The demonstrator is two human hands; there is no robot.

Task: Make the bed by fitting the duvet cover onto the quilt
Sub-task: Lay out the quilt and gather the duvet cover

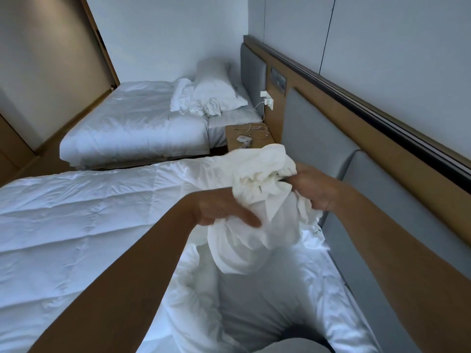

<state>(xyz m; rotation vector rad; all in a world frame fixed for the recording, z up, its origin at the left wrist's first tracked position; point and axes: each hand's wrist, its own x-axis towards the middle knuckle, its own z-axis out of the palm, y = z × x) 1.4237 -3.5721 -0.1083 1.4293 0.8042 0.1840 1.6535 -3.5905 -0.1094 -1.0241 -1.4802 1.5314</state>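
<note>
A white stitched quilt (76, 225) lies spread over the near bed, reaching from the left edge to the head end. Above the head end I hold a bunched white duvet cover (257, 189). My left hand (224, 212) grips its lower folds, thumb on top of the cloth. My right hand (312, 187) grips the upper bunch from the right, near the grey headboard (318, 138). More of the cover hangs down and trails over the mattress below my arms.
A second bed (132, 126) with a crumpled pillow (216, 90) stands beyond. Between the beds is a wooden nightstand (235, 138) with chargers and cables. The padded headboard and wooden wall panel run along the right. A wooden door frame is at far left.
</note>
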